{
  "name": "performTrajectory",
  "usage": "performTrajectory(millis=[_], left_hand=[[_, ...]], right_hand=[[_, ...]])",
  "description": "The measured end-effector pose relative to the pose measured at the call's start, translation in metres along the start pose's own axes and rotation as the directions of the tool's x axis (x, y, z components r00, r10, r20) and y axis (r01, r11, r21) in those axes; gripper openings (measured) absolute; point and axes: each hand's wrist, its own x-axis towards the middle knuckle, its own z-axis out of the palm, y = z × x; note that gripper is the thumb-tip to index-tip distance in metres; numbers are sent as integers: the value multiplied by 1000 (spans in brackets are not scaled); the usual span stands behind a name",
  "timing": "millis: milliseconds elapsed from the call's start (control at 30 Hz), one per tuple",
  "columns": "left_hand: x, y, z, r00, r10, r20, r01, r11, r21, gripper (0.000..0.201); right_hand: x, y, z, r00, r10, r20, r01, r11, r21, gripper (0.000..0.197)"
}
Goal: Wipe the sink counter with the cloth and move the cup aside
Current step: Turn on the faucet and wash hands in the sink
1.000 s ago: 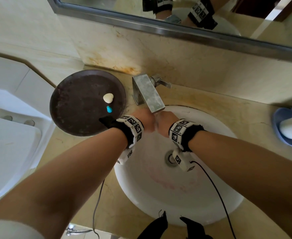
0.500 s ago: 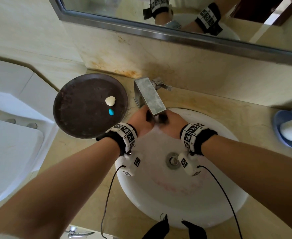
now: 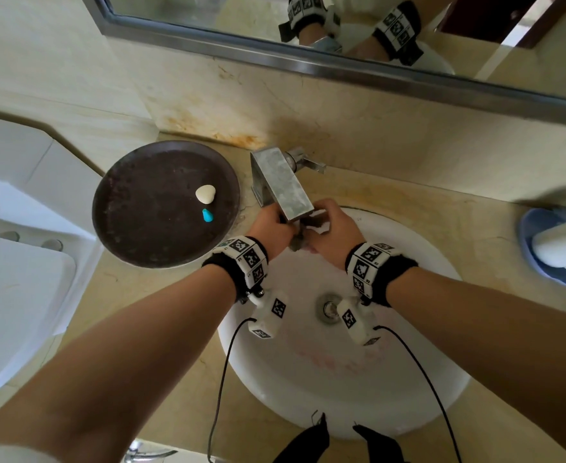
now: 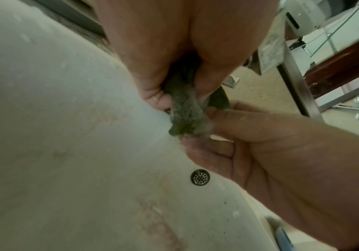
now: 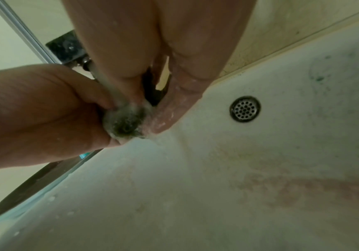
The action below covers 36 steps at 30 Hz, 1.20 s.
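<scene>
Both hands meet under the square metal faucet (image 3: 281, 183) over the white sink basin (image 3: 418, 262). My left hand (image 3: 271, 230) and my right hand (image 3: 333, 233) both grip a small wet dark grey-green cloth (image 4: 185, 110), bunched between the fingers (image 5: 125, 122). Water runs over it and foam clings to the fingers. The white cup (image 3: 565, 245) lies on a blue dish (image 3: 528, 259) at the counter's far right edge, apart from both hands.
A dark round tray (image 3: 148, 228) holding a white shell-like piece (image 3: 205, 193) and a small turquoise piece (image 3: 207, 215) sits left of the faucet. The drain (image 3: 327, 308) lies mid-basin. A white toilet (image 3: 11, 295) stands at left; a mirror (image 3: 341, 28) hangs above the beige counter (image 3: 408, 202).
Both hands have moved up and back in the basin, closer under the faucet spout. The cloth now shows between them where earlier only the joined hands showed.
</scene>
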Motion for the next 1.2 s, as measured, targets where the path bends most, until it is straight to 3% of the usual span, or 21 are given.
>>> performTrajectory(millis=[133,267,367,467,600,700,833,933,1033,1133,1200], left_hand=[[-5,4,3,1000,2,16,0,996,-93,6],[3,8,7,999,-43,0,42,999,24,20],[5,16,10,999,-23,45,15,985,171,35],[3,16,12,999,-48,13,45,987,152,10],[1,11,10,999,-41,-10,42,989,145,17],[0,11,9,997,-65,-35,67,997,44,4],[2,14,8,983,-184,-24,181,980,-78,11],[1,20,8,976,-218,-26,216,974,-71,13],[3,26,12,942,-334,-36,333,942,-25,18],[1,26,12,943,-332,-30,330,942,-57,16],[-2,22,12,960,-273,-58,267,959,-94,19]], right_hand=[[5,1,-2,998,-56,20,58,990,-130,22],[6,4,-1,992,-57,109,75,982,-173,19],[9,8,-7,995,-37,98,58,973,-224,17],[10,5,-21,999,-27,-17,24,988,-155,30],[16,-9,-37,995,-63,-76,58,996,-70,57],[22,-23,-43,993,-108,-53,102,989,-110,72],[24,-29,-43,993,-112,-30,106,979,-175,72],[23,-30,-42,995,-99,-28,93,980,-178,74],[25,-31,-42,996,-83,-28,76,979,-187,76],[25,-32,-41,997,-72,-31,65,980,-188,78],[23,-31,-38,997,-67,-33,60,984,-170,82]])
